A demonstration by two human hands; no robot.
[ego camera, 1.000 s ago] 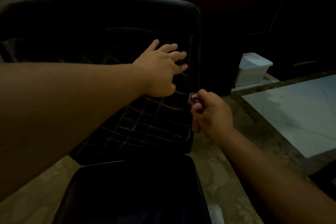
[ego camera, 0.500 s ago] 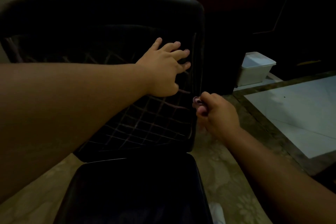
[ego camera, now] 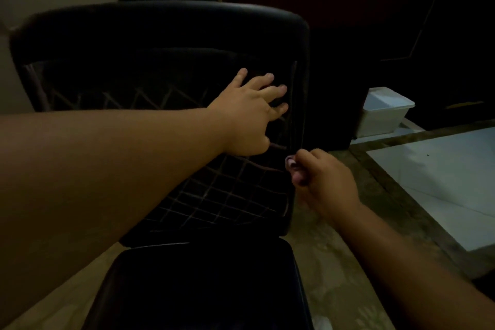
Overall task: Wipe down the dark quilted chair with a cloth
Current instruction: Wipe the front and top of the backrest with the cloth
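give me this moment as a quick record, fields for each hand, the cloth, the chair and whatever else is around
left hand: left hand flat, fingers spread on the quilted backrest
right hand: right hand gripping the cloth at the backrest's right edge
cloth: small cloth, mostly hidden in the fist
chair: dark quilted chair, seat toward the camera
other: white lidded box on the floor to the right

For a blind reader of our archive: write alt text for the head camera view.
A person's left hand rests with spread fingers on the quilted backrest of a dark chair, while the right hand grips a small bunched pinkish cloth at the backrest's right edge. A white lidded container sits on the floor to the right, in a dim room.
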